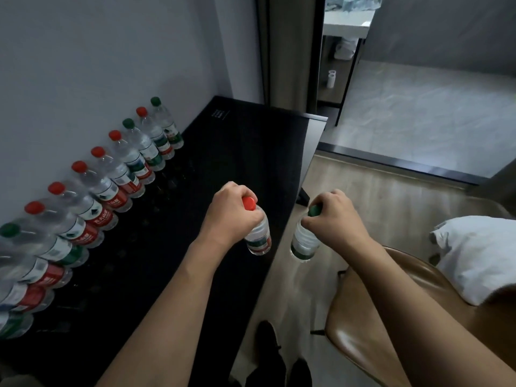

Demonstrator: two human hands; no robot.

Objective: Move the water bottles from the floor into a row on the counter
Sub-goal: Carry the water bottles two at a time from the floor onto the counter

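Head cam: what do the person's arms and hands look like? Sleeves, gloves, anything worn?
Both forearms are bare as far as the frame shows, with no sleeves visible. The left hand and right hand are bare too: no gloves, rings, watch or wristband in view. No markings or cables on either arm.

Person seen from head height, looking down. Both forearms bare from the lower frame edge to the wrists; no sleeve reaches into view. Left hand bare: no glove, ring, watch or band showing. Right hand likewise bare, wrist unadorned. Knuckles and finger joints plain on both. Nails not visible. Lower down, between the arms, two dark shoes, black or near black, rounded toes, matte surface; laces and detail too dim to make out. Dark trouser fabric just above the nearer shoe, colour unclear in low light.
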